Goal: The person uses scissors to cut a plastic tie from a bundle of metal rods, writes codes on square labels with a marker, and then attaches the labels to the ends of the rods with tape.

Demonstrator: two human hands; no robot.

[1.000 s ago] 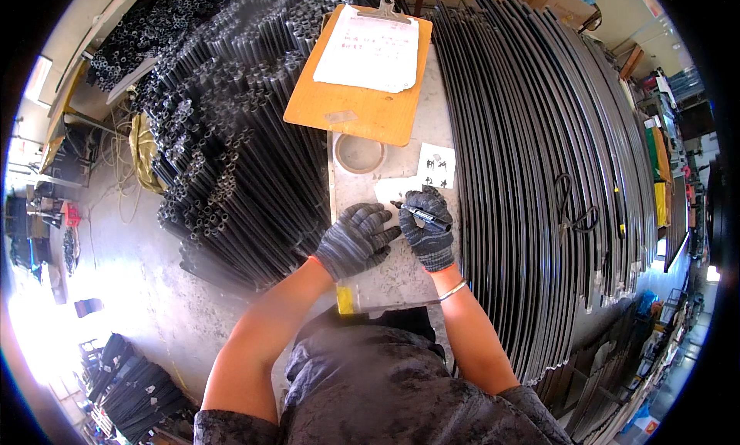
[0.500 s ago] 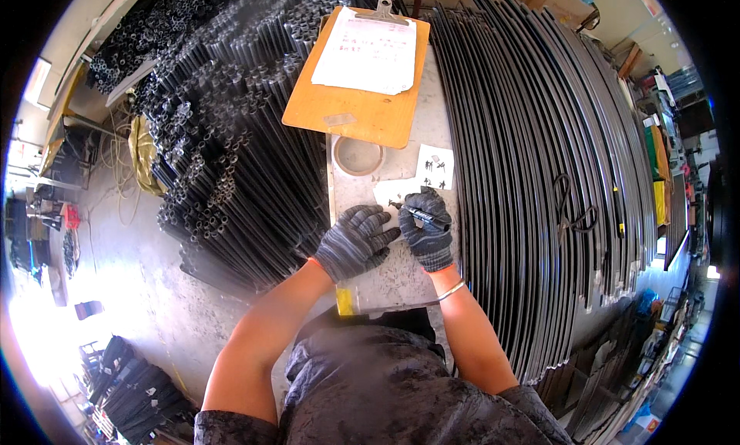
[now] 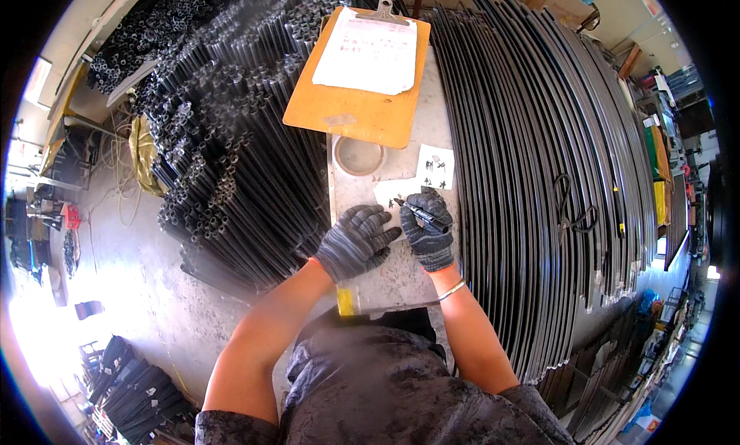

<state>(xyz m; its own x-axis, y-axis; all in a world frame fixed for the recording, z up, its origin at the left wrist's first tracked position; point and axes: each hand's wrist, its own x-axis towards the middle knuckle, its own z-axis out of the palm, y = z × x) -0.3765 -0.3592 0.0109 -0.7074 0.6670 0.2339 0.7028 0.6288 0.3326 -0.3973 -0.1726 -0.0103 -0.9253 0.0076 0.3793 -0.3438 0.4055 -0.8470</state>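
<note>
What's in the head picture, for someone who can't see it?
A gloved right hand holds a black marker, its tip at a small white paper, with the gloved left hand beside it. Farther along the table are a round ring and an orange clipboard. Dark tubes fill the left, long dark bars the right.

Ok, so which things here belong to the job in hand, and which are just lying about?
Job: black marker, right hand, left hand, paper slip at the marker's tip, probably the written slip.

Seemingly lying about: ring-shaped roll, clipboard, black tubes.
</note>
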